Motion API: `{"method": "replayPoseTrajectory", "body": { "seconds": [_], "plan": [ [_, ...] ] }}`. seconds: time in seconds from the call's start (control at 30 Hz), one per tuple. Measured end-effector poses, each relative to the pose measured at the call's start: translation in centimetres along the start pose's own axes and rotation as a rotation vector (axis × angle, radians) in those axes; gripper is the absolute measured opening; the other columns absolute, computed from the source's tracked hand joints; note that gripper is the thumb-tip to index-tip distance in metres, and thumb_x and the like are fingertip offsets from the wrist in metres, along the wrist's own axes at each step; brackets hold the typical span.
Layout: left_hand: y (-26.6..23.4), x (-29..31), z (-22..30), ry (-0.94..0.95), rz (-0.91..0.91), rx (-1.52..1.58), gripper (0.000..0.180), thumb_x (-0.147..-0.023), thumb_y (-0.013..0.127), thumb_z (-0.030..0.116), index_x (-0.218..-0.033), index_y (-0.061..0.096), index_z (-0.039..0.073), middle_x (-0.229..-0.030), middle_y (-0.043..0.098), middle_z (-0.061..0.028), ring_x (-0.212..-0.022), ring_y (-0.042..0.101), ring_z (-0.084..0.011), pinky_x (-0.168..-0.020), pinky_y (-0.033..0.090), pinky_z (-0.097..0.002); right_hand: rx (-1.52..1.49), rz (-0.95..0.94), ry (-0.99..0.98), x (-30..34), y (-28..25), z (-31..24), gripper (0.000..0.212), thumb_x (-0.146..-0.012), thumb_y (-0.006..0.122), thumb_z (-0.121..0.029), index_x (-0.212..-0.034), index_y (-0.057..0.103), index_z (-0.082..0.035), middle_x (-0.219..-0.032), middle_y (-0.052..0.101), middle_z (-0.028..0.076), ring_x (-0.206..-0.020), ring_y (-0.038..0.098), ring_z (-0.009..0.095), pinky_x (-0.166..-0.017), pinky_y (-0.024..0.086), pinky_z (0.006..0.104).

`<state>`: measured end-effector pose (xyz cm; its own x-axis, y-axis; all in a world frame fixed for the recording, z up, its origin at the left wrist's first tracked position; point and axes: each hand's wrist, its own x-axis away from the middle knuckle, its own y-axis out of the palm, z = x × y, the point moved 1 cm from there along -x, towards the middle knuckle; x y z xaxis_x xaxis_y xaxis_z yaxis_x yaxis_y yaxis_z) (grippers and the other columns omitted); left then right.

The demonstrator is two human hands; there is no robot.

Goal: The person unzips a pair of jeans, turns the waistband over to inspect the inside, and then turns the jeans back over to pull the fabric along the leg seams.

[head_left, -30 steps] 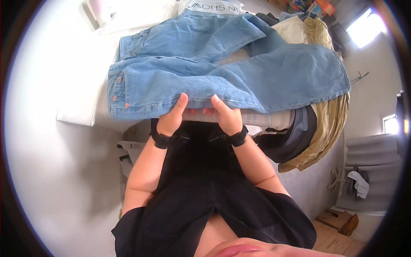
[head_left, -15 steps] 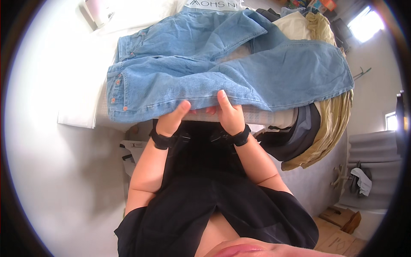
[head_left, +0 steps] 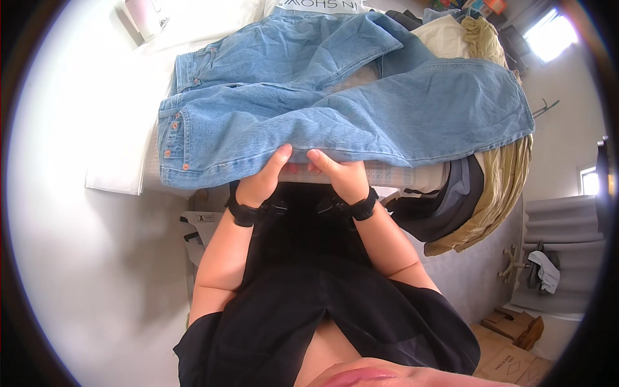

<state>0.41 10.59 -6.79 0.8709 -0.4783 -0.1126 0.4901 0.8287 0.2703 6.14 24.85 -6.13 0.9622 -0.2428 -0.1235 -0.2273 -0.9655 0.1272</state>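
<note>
A pair of light blue jeans (head_left: 232,122) lies spread sideways, its waistband with copper-coloured buttons and rivets at the left and the legs running right. Along the near edge, my left hand (head_left: 261,181) grips the denim, thumb on top and fingers underneath. My right hand (head_left: 346,179) pinches the same edge a little to the right, its thumb also on the cloth. The two thumbs are close together, with a small stretch of side seam between them. Most of the fingers of both hands are hidden under the fabric. A dark band circles each wrist.
Under the jeans is a checked cloth surface (head_left: 400,175). Khaki (head_left: 498,193) and dark garments (head_left: 419,216) hang over its right end. White sheets (head_left: 115,164) lie at the left, and a pale cup (head_left: 143,18) stands at the far left. Cardboard boxes (head_left: 506,355) sit lower right.
My right thumb has slid left and slightly down along the denim, nearer the left thumb. The waistband end of the jeans has shifted slightly left.
</note>
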Motion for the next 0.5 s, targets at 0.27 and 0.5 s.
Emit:
{"method": "replayPoseTrajectory", "body": {
  "seconds": [0.27,0.5],
  "plan": [
    [-0.22,-0.17,-0.31,0.059,0.058,-0.004,0.020,-0.081,0.051,0.017,-0.093,0.054,0.001,-0.082,0.055,-0.0052,-0.068,0.053,-0.0140,-0.056,0.045,-0.0259,-0.062,-0.010,0.036,0.24,0.20,-0.44,0.013,-0.079,0.059,-0.015,-0.076,0.057,-0.002,-0.065,0.057,0.003,-0.060,0.053,0.011,-0.055,0.042,0.0225],
    [-0.07,-0.26,-0.09,0.045,0.049,0.053,0.020,-0.081,0.050,0.017,-0.094,0.054,0.002,-0.083,0.055,-0.0052,-0.069,0.053,-0.0140,-0.056,0.045,-0.0260,-0.044,-0.012,0.049,0.29,-0.05,-0.25,0.012,-0.080,0.056,-0.013,-0.083,0.055,-0.001,-0.067,0.057,0.005,-0.060,0.054,0.012,-0.056,0.042,0.0233]
  ]
}}
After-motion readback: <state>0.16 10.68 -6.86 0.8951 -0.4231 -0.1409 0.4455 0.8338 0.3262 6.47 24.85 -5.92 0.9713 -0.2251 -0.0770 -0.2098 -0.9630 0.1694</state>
